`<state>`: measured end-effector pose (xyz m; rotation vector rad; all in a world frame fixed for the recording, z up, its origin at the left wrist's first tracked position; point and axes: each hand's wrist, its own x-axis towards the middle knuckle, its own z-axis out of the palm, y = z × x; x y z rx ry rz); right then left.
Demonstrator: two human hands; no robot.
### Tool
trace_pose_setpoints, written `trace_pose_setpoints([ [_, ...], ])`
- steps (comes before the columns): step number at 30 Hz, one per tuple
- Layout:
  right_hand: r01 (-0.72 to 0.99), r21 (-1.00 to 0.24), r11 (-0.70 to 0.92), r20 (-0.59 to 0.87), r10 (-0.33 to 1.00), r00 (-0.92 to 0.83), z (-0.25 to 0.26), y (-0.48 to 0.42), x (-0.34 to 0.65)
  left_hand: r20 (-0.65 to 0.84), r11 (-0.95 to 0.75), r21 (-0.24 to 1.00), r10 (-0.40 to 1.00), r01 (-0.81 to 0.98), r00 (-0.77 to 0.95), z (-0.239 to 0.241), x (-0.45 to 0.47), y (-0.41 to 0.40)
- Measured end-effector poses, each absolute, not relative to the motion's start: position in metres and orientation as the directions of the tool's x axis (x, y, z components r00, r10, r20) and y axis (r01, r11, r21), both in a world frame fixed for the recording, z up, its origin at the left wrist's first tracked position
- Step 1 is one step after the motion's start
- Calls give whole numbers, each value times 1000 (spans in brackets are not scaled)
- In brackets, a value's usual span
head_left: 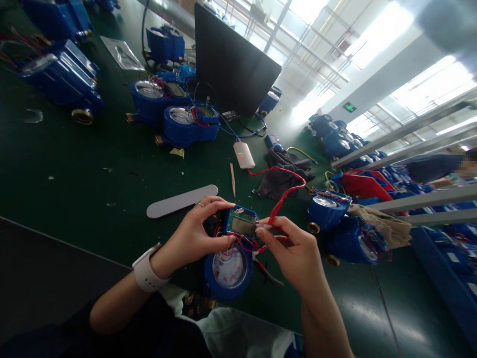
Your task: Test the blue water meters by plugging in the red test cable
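Note:
A blue water meter [228, 271] with a round dial stands at the table's front edge before me. My left hand [190, 233] grips the left side of its display module [243, 226], thumb below and fingers above. The module's green board and grey screen are exposed, with thin coloured wires [242, 242] running beneath. My right hand [294, 251] pinches a small pale connector [265, 226] at the end of a red cable [298, 175], against the module's right edge. Whether it is plugged in, I cannot tell. The cable leads to a white box [244, 155] with green and red lights.
Pliers [270, 275] lie right of the meter. A grey-white strip [182, 201] and a thin wooden stick [233, 180] lie beyond my hands. More blue meters [192, 124] stand to the left, others [328, 209] to the right. A dark cloth [285, 171] and black monitor [233, 59] are farther back.

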<state>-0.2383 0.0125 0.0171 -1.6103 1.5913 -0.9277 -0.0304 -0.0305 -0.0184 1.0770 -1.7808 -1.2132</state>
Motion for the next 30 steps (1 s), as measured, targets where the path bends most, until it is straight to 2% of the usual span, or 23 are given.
trace_pose_setpoints([
  [30,-525,-851,20,-6,-1000,-28,20,11,-237,90,198,950,-914,-243,-395,-17,-29,-29],
])
